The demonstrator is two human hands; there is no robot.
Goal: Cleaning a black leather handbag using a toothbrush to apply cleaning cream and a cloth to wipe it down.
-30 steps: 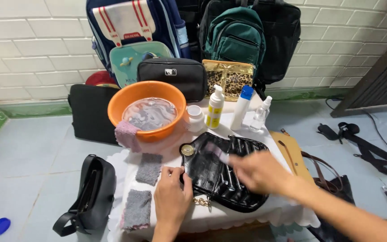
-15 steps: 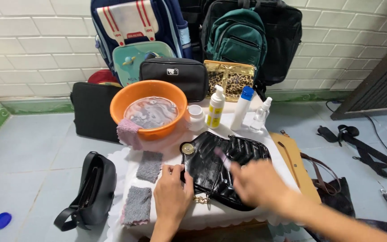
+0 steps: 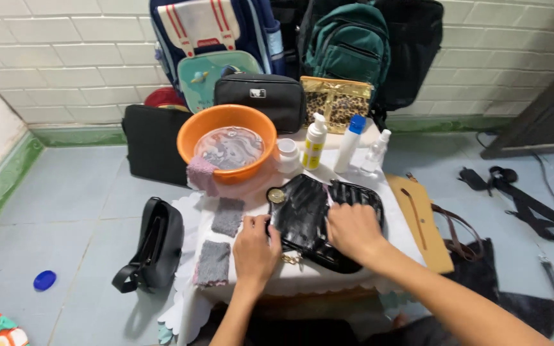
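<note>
- Far left on the floor lies a small blue cap (image 3: 44,280), near the green skirting.
- A black shoulder bag (image 3: 153,247) stands on the floor just beside the left edge of the small table (image 3: 302,282), which wears a white cloth.
- Two grey cloths (image 3: 220,240) lie on the table's left side, one nearer, one farther.
- An orange basin (image 3: 227,148) of soapy water sits at the far left of the table, with a pink rag (image 3: 201,174) draped over its near rim.
- The left hand (image 3: 256,250) rests on the near left edge of the black glossy handbag (image 3: 318,221), fingers curled down and pressing it; they are not closed around anything that can be seen.
- That handbag lies flat in the middle of the table, a round gold clasp at its far left corner.
- Beyond it stand a small white jar (image 3: 288,154), a white pump bottle (image 3: 314,141), a blue-capped bottle (image 3: 349,142) and a clear spray bottle (image 3: 374,152).
- The right hand (image 3: 352,229) lies on the handbag's middle, fingers drawn together on something pale; what it grips is too small to tell.
- A tan bag (image 3: 421,221) lies right of the table.
- Black straps (image 3: 520,198) lie on the floor at far right.
- Backpacks (image 3: 347,45) lean on the tiled wall behind.
</note>
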